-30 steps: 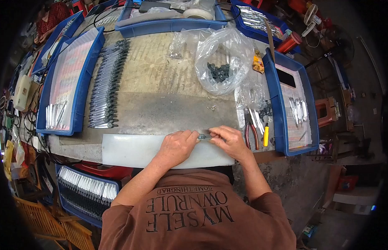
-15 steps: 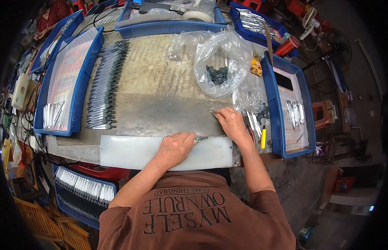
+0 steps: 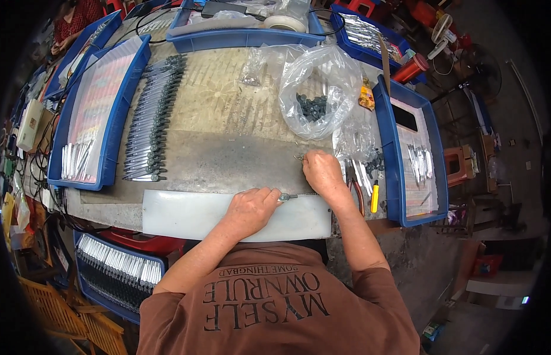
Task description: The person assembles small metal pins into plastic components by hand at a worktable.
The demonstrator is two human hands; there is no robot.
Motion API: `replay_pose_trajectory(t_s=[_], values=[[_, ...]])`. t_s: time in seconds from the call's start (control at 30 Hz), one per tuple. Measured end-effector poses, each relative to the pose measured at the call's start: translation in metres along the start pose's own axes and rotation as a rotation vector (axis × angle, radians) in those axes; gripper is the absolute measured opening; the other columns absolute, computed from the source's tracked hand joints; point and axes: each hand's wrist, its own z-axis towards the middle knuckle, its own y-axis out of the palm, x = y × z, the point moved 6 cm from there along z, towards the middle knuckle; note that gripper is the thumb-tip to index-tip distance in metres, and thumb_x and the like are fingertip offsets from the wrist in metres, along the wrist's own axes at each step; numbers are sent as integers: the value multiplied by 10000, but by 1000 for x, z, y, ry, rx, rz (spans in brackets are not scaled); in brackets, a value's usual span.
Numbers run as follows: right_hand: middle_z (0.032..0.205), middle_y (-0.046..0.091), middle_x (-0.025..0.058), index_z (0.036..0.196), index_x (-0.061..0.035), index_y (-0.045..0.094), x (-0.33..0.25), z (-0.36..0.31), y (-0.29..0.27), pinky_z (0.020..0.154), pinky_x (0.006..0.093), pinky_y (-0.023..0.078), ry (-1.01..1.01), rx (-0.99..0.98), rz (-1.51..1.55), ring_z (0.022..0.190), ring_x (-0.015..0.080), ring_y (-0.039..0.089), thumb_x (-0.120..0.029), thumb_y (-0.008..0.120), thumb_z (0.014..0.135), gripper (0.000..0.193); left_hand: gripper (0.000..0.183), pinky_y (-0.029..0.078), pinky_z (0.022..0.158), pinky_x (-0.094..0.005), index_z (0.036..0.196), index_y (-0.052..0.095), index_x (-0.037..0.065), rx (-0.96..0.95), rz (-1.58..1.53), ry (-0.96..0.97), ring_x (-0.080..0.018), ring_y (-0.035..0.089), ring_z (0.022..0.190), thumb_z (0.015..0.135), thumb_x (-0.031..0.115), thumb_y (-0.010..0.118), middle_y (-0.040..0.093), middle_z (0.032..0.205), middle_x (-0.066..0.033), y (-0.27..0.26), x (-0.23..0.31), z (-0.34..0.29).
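My left hand (image 3: 250,208) is closed over the white board (image 3: 181,213) at the table's front edge. It grips a slim pen-like piece (image 3: 287,197) whose dark grey-green end with a thin tip pokes out to the right; the rest is covered by my fingers. Farther right and a little beyond the board, my right hand (image 3: 324,171) is closed, fingertips down at the tabletop. Beside those fingertips lie small metal bits (image 3: 299,157). Whether one is between the fingers is hidden. A long row of similar dark-ended pieces (image 3: 150,118) lies at the left.
A clear plastic bag (image 3: 293,121) holding dark small parts stands open beyond my right hand. A yellow-handled screwdriver (image 3: 374,198) and red-handled pliers (image 3: 359,198) lie right of it. Blue trays flank the table, left (image 3: 113,160) and right (image 3: 395,195). Another tray (image 3: 246,39) stands at the back.
My right hand has turned slightly and its fingers have drawn in beside the small metal bits. My left hand keeps its grip on the pen-like piece. The whole view has shifted slightly.
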Motion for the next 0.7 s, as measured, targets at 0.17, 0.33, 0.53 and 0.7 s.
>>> replay_pose_trajectory(t_s=[0.17,0.33,0.53,0.7], values=[[709,581,201,689,17,564,-3,0,-2,593,432,490,1,11,-19,645,368,590,-49,510,711,88,181,444,482,-334,855,539,63,-6,-21,-7,-227,547,558,730,157,632,499,639,-57,2,-2,-2],[731,574,201,725,24,535,0,-5,-1,599,435,486,-16,24,-28,645,372,583,-46,522,705,74,153,459,487,-324,801,519,56,-5,10,8,-212,562,565,751,175,601,497,638,-57,0,0,-1],[742,563,209,743,21,513,4,-16,-12,628,450,460,51,4,118,687,379,574,-84,522,747,105,149,460,485,-325,808,519,60,9,6,0,-213,565,568,752,174,598,494,634,-56,1,-1,-2],[777,583,194,789,13,548,-15,-31,-29,647,408,431,121,-237,573,733,356,563,-136,520,793,152,178,447,483,-331,855,539,60,-9,-7,-5,-226,549,555,735,158,625,491,642,-58,3,-4,-3]])
